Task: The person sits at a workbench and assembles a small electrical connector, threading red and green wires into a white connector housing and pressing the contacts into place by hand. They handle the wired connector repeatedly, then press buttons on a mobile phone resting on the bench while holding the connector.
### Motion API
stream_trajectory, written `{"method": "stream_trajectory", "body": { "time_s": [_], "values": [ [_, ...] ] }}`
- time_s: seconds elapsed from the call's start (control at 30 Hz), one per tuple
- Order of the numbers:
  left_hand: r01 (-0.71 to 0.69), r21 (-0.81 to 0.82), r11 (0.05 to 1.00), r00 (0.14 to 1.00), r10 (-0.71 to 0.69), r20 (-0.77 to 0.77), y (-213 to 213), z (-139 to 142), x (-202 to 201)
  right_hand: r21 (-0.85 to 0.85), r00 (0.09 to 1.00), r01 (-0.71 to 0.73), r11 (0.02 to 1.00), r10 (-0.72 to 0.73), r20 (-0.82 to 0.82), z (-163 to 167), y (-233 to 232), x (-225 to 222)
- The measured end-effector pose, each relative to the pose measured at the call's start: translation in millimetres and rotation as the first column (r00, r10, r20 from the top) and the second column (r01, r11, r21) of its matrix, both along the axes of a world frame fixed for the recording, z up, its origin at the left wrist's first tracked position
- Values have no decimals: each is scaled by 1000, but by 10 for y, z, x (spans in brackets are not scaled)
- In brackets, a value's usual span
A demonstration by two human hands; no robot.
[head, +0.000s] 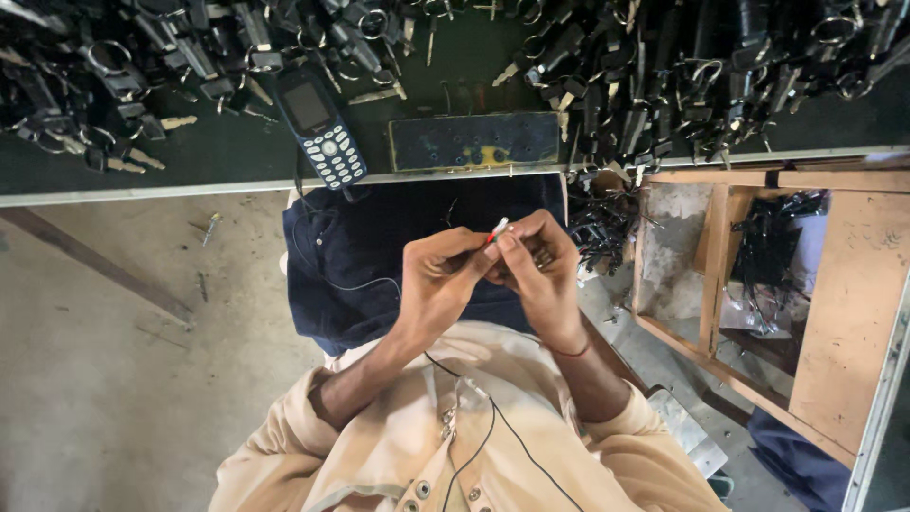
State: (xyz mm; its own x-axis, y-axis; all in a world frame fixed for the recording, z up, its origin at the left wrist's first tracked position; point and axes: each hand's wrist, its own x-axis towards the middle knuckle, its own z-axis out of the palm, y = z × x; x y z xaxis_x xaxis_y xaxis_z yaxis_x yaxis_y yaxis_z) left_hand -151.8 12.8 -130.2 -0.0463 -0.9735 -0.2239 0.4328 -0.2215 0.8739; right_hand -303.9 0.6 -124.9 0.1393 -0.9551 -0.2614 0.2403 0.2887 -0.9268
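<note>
**Colours and patterns noted at the bench**

Bench top: dark green, with a pale grey front edge. Piles of keys: mostly black heads, silver rings, a few brass-coloured blades. Phone: dark blue, white keypad, grey screen. Metal block: dark blue-black, yellow patch at centre. Small piece pinched in the fingers: white with a red end. Shirt: plain beige. Trousers: navy. Thin cable: black. Drawer: light brown wood. Floor: dull grey-brown.
</note>
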Motion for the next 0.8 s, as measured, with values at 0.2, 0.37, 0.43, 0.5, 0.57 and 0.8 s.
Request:
{"method": "stream_trajectory", "body": {
  "time_s": [0.2,0.37,0.43,0.5,0.57,0.8],
  "values": [
    [73,-10,997,997,-73,-28,29,-28,30,32,1000,10,999,-11,16,98,-29,-61],
    [49,9,999,999,-49,-2,36,-49,15,-72,998,-1,997,5,66,11,30,25],
    [35,14,999,999,-35,20,43,-54,5,14,1000,-8,1000,8,6,-9,43,21],
    [16,14,1000,1000,-16,11,51,-56,4,79,1000,-16,997,17,-9,-8,42,-7],
    [83,42,996,996,-81,-46,41,-64,33,114,1000,-24,993,21,23,6,17,-50],
    [333,55,941,892,-296,-341,-37,-113,184,37,941,-254,967,238,241,10,-127,-200]
  ]
}}
